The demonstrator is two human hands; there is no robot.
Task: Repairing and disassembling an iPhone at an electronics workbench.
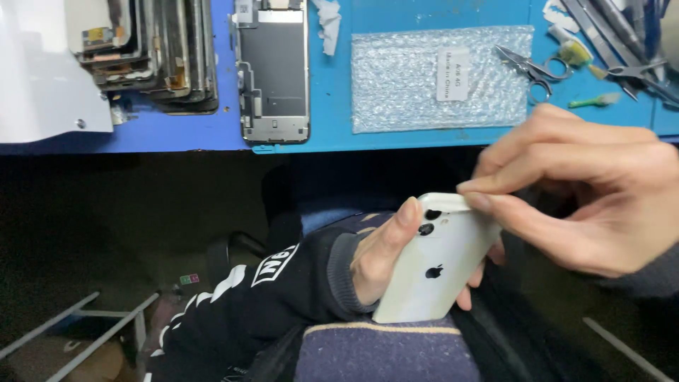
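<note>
White phone gripped by left hand, right hand apparently pinching its top.

I see one white phone, a slim slab with rounded corners, its glossy back turned up toward me. Two dark camera lenses sit near its upper end, and a small dark logo marks the middle of the back. It is tilted, upper end leaning right, held low over a lap (below the bench edge).
</note>
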